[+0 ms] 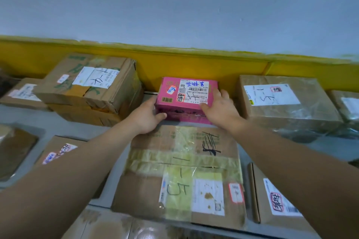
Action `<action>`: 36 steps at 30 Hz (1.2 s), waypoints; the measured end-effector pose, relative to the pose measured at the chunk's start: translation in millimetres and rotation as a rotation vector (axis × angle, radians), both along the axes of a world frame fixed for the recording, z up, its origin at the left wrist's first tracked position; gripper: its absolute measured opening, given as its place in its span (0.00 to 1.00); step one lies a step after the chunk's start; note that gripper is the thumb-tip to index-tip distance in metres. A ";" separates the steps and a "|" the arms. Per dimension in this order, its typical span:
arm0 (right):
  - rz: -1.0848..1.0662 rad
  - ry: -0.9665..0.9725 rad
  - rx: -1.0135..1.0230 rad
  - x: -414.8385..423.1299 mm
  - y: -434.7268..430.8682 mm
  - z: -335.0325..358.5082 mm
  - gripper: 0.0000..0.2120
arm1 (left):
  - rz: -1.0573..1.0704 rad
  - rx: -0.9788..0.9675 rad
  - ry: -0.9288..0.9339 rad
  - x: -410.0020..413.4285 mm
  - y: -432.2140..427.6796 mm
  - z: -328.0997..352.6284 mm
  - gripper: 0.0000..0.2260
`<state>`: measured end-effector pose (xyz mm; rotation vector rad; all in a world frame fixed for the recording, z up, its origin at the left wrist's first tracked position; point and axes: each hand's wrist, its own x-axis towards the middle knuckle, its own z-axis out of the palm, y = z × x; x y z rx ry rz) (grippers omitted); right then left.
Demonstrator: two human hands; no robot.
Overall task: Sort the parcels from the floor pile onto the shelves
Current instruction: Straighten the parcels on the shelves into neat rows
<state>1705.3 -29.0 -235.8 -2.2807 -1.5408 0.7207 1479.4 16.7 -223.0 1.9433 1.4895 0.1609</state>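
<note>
Pink parcel (182, 103) between left hand (147, 116) and right hand (221, 109), mid-grip

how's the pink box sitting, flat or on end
Flat: the pink box lies with its broad labelled face pointing up.
</note>
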 end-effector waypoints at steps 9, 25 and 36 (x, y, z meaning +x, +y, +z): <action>-0.006 -0.303 -0.017 -29.0 -104.0 21.2 0.30 | -0.052 -0.014 -0.043 -54.1 -90.7 -6.5 0.41; -0.210 0.050 -0.087 -80.5 -190.2 16.6 0.34 | 0.044 -0.034 -0.087 -92.7 -162.7 -5.5 0.35; -0.175 0.084 -0.081 -69.0 -177.4 17.7 0.34 | 0.063 -0.060 -0.019 -87.3 -156.3 -3.5 0.36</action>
